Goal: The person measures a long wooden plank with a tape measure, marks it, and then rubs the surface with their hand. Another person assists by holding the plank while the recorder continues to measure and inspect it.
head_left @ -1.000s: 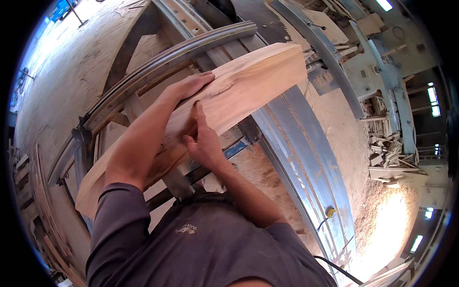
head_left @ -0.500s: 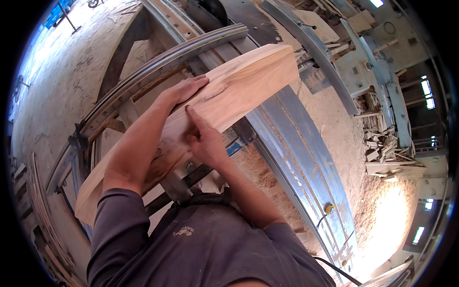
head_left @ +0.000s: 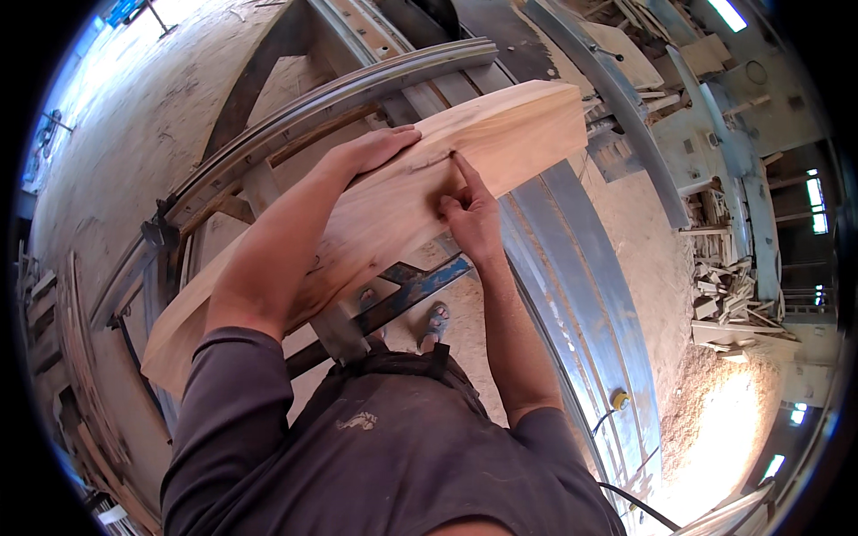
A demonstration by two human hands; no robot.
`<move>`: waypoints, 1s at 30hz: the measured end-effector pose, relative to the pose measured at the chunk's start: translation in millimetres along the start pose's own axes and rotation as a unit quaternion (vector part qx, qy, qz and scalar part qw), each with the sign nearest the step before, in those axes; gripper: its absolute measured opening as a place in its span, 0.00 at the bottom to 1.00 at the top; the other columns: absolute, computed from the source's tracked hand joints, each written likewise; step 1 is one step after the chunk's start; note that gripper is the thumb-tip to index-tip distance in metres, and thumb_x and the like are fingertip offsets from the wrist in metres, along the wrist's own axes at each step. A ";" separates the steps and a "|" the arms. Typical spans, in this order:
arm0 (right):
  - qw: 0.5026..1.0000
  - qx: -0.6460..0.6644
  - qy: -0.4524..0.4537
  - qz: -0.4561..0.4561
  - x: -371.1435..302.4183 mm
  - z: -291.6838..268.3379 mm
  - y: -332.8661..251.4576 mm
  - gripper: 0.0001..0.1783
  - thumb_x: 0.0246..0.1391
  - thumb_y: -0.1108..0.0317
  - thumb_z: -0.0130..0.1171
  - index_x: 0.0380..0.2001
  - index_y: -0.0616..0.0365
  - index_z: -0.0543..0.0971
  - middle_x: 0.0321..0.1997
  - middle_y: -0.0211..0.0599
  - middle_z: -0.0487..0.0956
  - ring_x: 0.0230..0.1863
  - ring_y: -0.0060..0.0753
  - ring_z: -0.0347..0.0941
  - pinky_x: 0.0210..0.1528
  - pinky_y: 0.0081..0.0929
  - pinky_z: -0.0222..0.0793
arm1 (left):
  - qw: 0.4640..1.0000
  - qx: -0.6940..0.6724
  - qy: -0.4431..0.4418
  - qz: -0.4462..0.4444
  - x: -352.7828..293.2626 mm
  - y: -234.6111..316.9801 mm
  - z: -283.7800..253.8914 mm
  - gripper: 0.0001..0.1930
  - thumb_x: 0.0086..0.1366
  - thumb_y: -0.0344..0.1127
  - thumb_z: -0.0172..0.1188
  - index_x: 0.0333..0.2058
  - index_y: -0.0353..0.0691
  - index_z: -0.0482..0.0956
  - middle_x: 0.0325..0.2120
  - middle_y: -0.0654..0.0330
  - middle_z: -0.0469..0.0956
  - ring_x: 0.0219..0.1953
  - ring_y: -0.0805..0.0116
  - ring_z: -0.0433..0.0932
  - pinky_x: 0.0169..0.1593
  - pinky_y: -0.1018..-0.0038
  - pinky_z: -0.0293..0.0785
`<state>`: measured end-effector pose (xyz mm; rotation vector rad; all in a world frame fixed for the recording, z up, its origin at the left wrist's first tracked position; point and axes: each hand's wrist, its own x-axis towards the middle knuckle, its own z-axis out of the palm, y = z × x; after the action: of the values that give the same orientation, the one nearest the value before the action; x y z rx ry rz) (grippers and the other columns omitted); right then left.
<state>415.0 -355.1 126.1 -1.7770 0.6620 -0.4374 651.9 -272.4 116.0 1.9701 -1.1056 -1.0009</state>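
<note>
A long, thick wooden beam (head_left: 514, 134) lies slantwise in front of me, its squared end at the upper right and its other end by my left elbow. Flat on the beam's far upper edge rests my left hand (head_left: 380, 149), fingers together and stretched out. My right hand (head_left: 474, 219) holds nothing; its index finger points out and touches the broad near face at the end of a dark crack (head_left: 427, 164), while the other fingers curl in. Beneath the beam is a metal machine frame (head_left: 340, 335), partly hidden by it.
A grey metal machine table (head_left: 572, 259) with grooves runs down the right, bearing a yellow knob (head_left: 619, 399). A metal rail (head_left: 357, 94) crosses beyond the beam. Offcuts (head_left: 724, 286) pile up at the far right, near sawdust (head_left: 688, 393). Long boards (head_left: 85, 357) lie at left.
My right index finger has slid up and to the right along the beam's face to the crack's end. My left hand stays on the upper edge. The view has shifted slightly.
</note>
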 end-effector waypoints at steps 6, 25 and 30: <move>0.984 -0.071 -0.003 -0.165 -35.3 51.4 3.9 0.35 0.55 0.81 0.52 0.67 0.48 0.70 0.34 0.32 0.80 0.34 0.22 0.76 0.43 0.21 0.74 | 1.000 0.021 0.000 0.016 -1.2 -0.4 -1.3 0.34 0.72 0.58 0.40 0.68 0.41 0.64 0.68 0.53 0.64 0.70 0.55 0.61 0.71 0.66 0.51; 0.912 -0.135 -0.193 -0.336 -98.2 124.7 -33.8 0.35 0.37 0.75 0.60 0.56 0.51 0.75 0.46 0.42 0.81 0.49 0.51 0.76 0.49 0.44 0.74 | 1.000 -0.009 0.002 -0.008 3.9 -5.5 -0.3 0.34 0.73 0.59 0.41 0.68 0.43 0.64 0.69 0.54 0.64 0.70 0.59 0.62 0.71 0.68 0.52; 0.912 -0.139 -0.202 -0.328 -94.1 122.0 -35.3 0.34 0.38 0.75 0.61 0.55 0.51 0.76 0.45 0.41 0.81 0.49 0.50 0.76 0.48 0.44 0.75 | 1.000 -0.024 -0.006 -0.014 1.7 -1.4 -1.3 0.34 0.72 0.59 0.42 0.68 0.44 0.64 0.69 0.56 0.63 0.70 0.61 0.61 0.71 0.68 0.51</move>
<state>422.7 -197.2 126.9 -2.2639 -0.1982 -0.4111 654.1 -273.1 114.9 1.9488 -1.0534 -1.0463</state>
